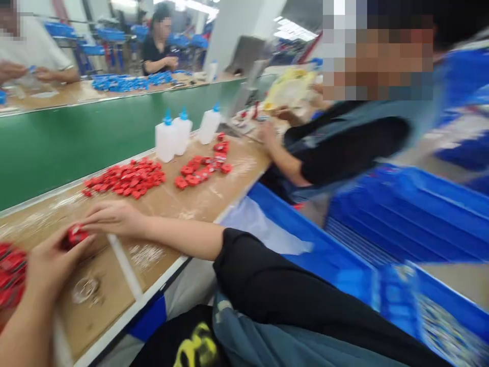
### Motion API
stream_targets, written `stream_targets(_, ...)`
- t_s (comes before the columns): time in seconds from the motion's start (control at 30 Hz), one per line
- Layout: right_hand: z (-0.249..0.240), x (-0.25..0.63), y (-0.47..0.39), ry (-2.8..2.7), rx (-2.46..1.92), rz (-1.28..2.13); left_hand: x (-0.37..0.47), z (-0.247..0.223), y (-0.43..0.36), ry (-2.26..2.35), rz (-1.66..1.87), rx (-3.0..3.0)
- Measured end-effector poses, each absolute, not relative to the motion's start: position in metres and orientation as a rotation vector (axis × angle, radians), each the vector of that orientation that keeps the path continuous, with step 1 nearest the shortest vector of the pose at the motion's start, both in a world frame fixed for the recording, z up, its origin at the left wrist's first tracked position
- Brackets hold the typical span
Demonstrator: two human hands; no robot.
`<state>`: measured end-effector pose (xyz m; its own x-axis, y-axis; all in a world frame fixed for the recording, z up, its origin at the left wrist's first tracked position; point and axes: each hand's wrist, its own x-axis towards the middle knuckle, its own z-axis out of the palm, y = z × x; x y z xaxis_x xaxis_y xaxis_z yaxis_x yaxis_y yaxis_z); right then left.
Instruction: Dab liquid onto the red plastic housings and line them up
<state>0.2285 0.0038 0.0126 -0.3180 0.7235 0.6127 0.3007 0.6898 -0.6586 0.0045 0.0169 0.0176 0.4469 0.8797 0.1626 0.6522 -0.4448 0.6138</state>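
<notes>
A small red plastic part (76,234) is between my two hands, above the tabletop at the left. My left hand (51,260) is closed around it, thumb along its lower side. From the right, my right hand (116,218) reaches over with its fingers together, the tips on the same part. My fingers hide much of it, and motion blurs the view. Close to my left wrist is a stack of larger red pieces (11,270), cut off by the frame. Beyond my right hand lies a heap of small red parts (128,178).
More red parts (204,168) lie farther along the table (237,188) near white bottles (165,142) with blue tips. A clear ring (84,289) lies near the front edge. A co-worker (344,148) sits at the right, by blue crates (412,214). A green belt (95,132) runs behind.
</notes>
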Motion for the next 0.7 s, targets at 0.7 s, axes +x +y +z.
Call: stream_targets(0.7,-0.004,0.215,-0.006,-1.523,-0.793,0.938,0.007,0.02,0.01,0.92,1.123,2.391)
